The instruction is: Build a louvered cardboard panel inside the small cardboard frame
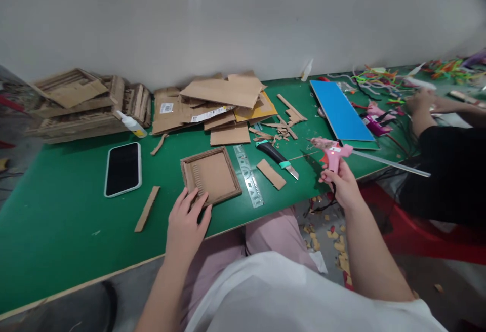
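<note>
My right hand (342,182) grips a pink hot glue gun (331,156) by its handle, a long clear glue stick (391,163) poking out behind. Its nozzle points left over the table. My left hand (188,219) lies with fingers apart on the near left edge of a shallow square cardboard tray (218,172) with raised walls. A ribbed strip of cardboard runs inside the tray's left side, by my fingertips. Right of the tray lie a clear stencil ruler (248,177), a utility knife (277,156) with its blade out, and a small cardboard strip (271,174).
A phone (123,169) and a cardboard strip (147,209) lie at left. Behind are stacked cardboard frames (79,99), a glue bottle (131,124), cardboard sheets (224,94) and scraps. A blue board (343,112) lies at right, near another person's hands (420,103).
</note>
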`<state>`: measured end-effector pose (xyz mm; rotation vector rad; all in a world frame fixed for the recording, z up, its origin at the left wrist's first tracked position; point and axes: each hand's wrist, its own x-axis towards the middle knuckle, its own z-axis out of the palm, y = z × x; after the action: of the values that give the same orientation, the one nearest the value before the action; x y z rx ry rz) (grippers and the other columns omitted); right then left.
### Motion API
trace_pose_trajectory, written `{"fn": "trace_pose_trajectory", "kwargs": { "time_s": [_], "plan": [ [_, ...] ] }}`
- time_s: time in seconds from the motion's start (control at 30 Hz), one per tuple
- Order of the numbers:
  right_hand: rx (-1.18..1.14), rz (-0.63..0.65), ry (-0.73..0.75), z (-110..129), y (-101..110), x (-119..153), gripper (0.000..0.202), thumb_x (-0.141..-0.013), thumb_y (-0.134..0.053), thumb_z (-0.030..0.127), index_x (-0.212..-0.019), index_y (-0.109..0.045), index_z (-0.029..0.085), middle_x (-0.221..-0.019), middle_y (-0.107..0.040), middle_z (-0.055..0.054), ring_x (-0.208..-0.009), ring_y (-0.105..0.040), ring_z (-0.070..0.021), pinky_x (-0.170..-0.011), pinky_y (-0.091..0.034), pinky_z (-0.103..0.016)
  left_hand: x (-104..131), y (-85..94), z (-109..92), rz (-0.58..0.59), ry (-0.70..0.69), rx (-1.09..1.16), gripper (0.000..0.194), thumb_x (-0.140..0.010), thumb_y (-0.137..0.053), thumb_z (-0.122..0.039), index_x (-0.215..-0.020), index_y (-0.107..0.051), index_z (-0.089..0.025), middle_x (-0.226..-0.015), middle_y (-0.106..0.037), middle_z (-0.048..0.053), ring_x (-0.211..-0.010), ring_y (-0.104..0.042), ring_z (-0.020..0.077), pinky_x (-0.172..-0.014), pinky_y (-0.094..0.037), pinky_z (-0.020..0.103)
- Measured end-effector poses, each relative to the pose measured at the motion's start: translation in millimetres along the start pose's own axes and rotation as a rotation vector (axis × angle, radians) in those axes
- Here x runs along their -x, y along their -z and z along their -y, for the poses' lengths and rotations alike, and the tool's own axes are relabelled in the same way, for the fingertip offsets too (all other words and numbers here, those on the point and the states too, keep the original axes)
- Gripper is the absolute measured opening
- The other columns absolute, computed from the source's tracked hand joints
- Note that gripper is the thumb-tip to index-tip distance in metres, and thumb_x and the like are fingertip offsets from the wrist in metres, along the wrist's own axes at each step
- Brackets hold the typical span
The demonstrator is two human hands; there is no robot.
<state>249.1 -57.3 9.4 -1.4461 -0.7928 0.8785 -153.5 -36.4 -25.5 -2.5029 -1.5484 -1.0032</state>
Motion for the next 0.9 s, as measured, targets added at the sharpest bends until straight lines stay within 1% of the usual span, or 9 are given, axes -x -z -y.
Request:
{"fn": "trace_pose_trajectory", "kwargs": {
  "time_s": [0.13, 0.27, 0.4, 0.5, 0.6, 0.7, 0.77, 0.83, 0.9],
  "plan": [
    [-0.078, 0.037, -0.027, -3.9, 0.9, -0.8, 0.049, -0.060, -0.069, 0.025, -0.105, -0.049, 0.028, -0.088, -0.051, 0.005, -0.062, -0.053, -0.0054, -0.062, -0.055, -0.024, -0.9, -0.3, 0.8, 0.002, -0.016, -0.014, 0.030, -0.079, -0.059, -0.023, -0.108, -0.059, -0.019, -0.116, -0.056, 0.012, -0.120, -0.044, 0.0315, -0.095, -0.043, 0.049],
    [-0.139, 0.064, -0.057, -6.3, 3.5, -2.5, 0.042, -0.059, -0.069, 0.024, -0.098, -0.053, 0.027, -0.088, -0.052, 0.005, -0.066, -0.055, -0.0055, -0.066, -0.056, -0.024, -1.5, -0.2, 0.4, 0.007, -0.006, -0.016, 0.029, -0.079, -0.058, -0.023, -0.108, -0.060, -0.019, -0.116, -0.056, 0.013, -0.120, -0.043, 0.0318, -0.095, -0.043, 0.049],
    [-0.152, 0.038, -0.084, -8.1, 4.6, -8.2, 0.048, -0.061, -0.068, 0.027, -0.105, -0.052, 0.026, -0.094, -0.061, 0.001, -0.074, -0.062, -0.0100, -0.070, -0.056, -0.027, -0.9, -0.9, 0.1, 0.007, -0.007, -0.011, 0.030, -0.080, -0.056, -0.024, -0.110, -0.059, -0.021, -0.119, -0.054, 0.012, -0.120, -0.043, 0.0326, -0.093, -0.044, 0.051],
    [-0.104, 0.022, -0.118, -6.4, 4.1, -14.4, 0.048, -0.063, -0.068, 0.033, -0.107, -0.052, 0.024, -0.097, -0.066, -0.004, -0.075, -0.064, -0.0138, -0.063, -0.054, -0.026, -0.4, -1.8, 0.8, 0.004, -0.024, -0.010, 0.033, -0.080, -0.056, -0.024, -0.113, -0.057, -0.022, -0.120, -0.054, 0.011, -0.121, -0.042, 0.0331, -0.093, -0.044, 0.052],
    [0.049, 0.007, -0.146, -3.5, 3.3, -21.5, 0.044, -0.064, -0.064, 0.043, -0.100, -0.055, 0.019, -0.091, -0.068, -0.009, -0.062, -0.061, -0.0128, -0.049, -0.048, -0.023, -0.9, -2.6, 1.9, 0.008, -0.033, -0.012, 0.036, -0.080, -0.057, -0.023, -0.115, -0.056, -0.023, -0.120, -0.055, 0.011, -0.121, -0.042, 0.0333, -0.094, -0.043, 0.053],
    [0.215, -0.076, -0.118, -4.2, 4.0, -28.5, 0.044, -0.064, -0.060, 0.049, -0.094, -0.058, 0.016, -0.082, -0.068, -0.009, -0.047, -0.052, -0.0092, -0.041, -0.040, -0.022, -2.0, -3.2, 2.8, 0.021, -0.033, -0.006, 0.037, -0.079, -0.057, -0.023, -0.116, -0.055, -0.024, -0.121, -0.054, 0.010, -0.122, -0.041, 0.0333, -0.095, -0.042, 0.053],
    [0.302, -0.154, -0.091, -7.1, 6.3, -31.9, 0.048, -0.066, -0.057, 0.051, -0.097, -0.059, 0.015, -0.075, -0.067, -0.007, -0.043, -0.046, -0.0083, -0.040, -0.037, -0.022, -2.3, -3.5, 3.1, 0.033, -0.036, -0.006, 0.038, -0.079, -0.057, -0.023, -0.117, -0.055, -0.024, -0.122, -0.053, 0.010, -0.122, -0.041, 0.0334, -0.095, -0.042, 0.053],
    [0.420, -0.252, -0.048, -10.8, 10.2, -33.7, 0.054, -0.069, -0.053, 0.054, -0.104, -0.059, 0.014, -0.070, -0.065, -0.006, -0.044, -0.046, -0.0101, -0.043, -0.038, -0.024, -2.0, -4.0, 3.1, 0.034, -0.037, -0.016, 0.039, -0.079, -0.057, -0.023, -0.118, -0.055, -0.023, -0.123, -0.053, 0.011, -0.123, -0.040, 0.0335, -0.096, -0.041, 0.052],
    [0.557, -0.348, 0.006, -13.9, 14.4, -33.9, 0.055, -0.070, -0.051, 0.054, -0.106, -0.060, 0.013, -0.070, -0.065, -0.007, -0.053, -0.050, -0.0145, -0.052, -0.041, -0.028, -1.3, -4.9, 2.9, 0.029, -0.037, -0.027, 0.041, -0.079, -0.057, -0.023, -0.120, -0.054, -0.022, -0.122, -0.054, 0.011, -0.123, -0.040, 0.0336, -0.096, -0.041, 0.051]
  ]
}}
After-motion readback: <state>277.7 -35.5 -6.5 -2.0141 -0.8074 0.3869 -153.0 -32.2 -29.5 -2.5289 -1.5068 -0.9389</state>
